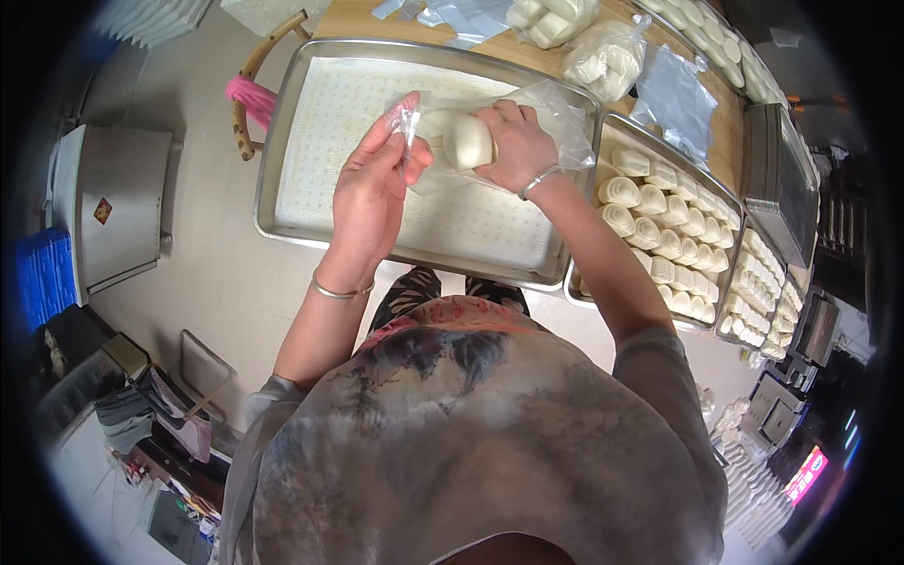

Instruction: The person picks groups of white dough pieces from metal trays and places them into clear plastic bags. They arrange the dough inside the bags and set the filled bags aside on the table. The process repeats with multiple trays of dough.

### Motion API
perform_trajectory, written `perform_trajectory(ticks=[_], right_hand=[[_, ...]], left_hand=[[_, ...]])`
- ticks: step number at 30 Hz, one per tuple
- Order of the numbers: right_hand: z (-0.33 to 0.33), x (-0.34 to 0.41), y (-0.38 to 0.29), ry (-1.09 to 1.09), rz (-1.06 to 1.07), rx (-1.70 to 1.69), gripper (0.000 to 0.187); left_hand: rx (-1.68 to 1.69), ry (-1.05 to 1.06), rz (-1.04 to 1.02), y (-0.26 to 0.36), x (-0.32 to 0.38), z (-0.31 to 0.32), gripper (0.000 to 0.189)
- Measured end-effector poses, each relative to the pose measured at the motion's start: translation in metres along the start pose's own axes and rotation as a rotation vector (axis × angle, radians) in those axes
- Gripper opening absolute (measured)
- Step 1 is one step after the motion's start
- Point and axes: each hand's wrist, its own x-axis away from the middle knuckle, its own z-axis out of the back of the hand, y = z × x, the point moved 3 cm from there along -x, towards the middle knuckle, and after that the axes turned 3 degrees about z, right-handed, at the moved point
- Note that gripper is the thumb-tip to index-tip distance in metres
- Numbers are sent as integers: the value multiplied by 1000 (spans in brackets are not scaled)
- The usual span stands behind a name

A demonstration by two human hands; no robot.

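My left hand (pixel 385 162) pinches the edge of a clear plastic bag (pixel 565 134) between thumb and fingers. The rest of that bag lies spread over a large metal tray (pixel 311 191) with a white perforated liner. My right hand (pixel 519 145) is closed around the side of a smooth white steamed bun (pixel 468 143). More pale dough shows just left of this bun, partly covered by it. Whether the buns are inside the bag or on top of it, I cannot tell. Both hands are over the tray's back half.
On the right, another metal tray (pixel 660 319) holds rows of rolled white buns (pixel 650 199). Filled bags of buns (pixel 607 60) and flattened plastic bags (pixel 674 102) lie on the wooden table (pixel 353 25). Dark stacked trays (pixel 780 183) stand at right. A wooden chair (pixel 247 74) is at left.
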Motion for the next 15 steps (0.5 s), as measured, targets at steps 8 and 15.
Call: perform_trajectory(ticks=[8,15], right_hand=[[6,-7,-4,-95,-32,-34,74],[45,21,14,-72,165,-177,57]], left_hand=[[4,-11,-8,-2,-2,3,39],[-29,-99,-19,1,-7,7,48]])
